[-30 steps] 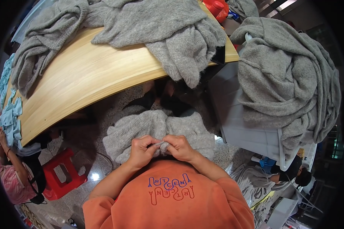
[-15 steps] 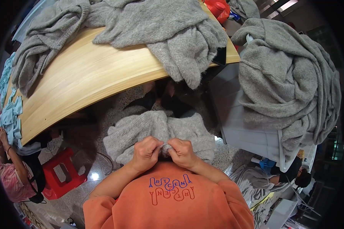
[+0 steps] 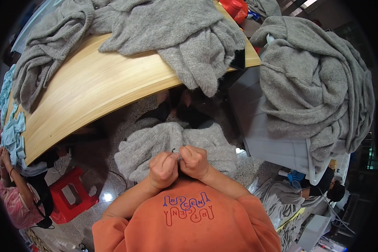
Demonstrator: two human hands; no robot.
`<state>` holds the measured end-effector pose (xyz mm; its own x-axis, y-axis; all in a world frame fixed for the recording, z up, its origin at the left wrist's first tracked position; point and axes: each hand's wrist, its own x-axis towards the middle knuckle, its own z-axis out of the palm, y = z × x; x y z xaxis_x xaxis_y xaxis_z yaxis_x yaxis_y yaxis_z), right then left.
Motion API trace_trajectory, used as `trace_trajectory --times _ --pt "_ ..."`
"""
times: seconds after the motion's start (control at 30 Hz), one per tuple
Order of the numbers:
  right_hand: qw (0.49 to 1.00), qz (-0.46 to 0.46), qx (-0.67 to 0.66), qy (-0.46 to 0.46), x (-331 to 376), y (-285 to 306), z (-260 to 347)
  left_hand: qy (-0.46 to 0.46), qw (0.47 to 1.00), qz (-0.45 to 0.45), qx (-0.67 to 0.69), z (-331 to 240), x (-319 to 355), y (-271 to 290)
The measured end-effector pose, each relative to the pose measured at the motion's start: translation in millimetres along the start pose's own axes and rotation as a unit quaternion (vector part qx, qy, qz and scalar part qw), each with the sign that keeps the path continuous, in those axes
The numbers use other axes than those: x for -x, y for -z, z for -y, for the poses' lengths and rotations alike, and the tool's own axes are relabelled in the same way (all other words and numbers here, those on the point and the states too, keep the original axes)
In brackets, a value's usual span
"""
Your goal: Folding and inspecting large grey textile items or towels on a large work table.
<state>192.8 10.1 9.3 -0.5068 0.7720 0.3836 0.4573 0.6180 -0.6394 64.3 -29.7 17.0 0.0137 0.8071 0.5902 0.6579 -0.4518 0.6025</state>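
A fluffy grey knit garment (image 3: 155,143) lies bunched across my lap. Above its near edge my left hand (image 3: 164,170) is closed, thumb and fingers pinched together. Almost touching it, my right hand (image 3: 194,161) is curled closed too, knuckles up. Between the two hands a bit of pale grey knit seems to be gripped, mostly hidden by the fingers. By the left fingertips shows a small dark speck, too tiny to name.
Ahead stands a wooden table (image 3: 84,84) with grey knit garments (image 3: 168,25) hanging over its edge. On the right, a grey plastic bin (image 3: 252,126) carries more grey knitwear (image 3: 306,80). At left are a red stool (image 3: 73,195) and a person's arm (image 3: 21,185) beside light blue cloth (image 3: 13,134).
Both hands have rolled and drawn closer together. The right hand has shifted slightly left and turned its knuckles up; less of the knit shows between them. The view has shifted slightly.
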Motion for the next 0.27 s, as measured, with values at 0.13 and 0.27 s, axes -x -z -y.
trace_trajectory --times 0.13,0.27 --pt "0.996 -0.048 0.027 0.064 -1.5 6.5 -0.3 -0.016 1.0 -0.005 0.01 -0.4 1.8 3.5" --pt "0.995 0.015 0.081 0.062 4.0 24.7 -14.2 -0.09 0.991 0.077 -0.055 23.3 33.5 24.9"
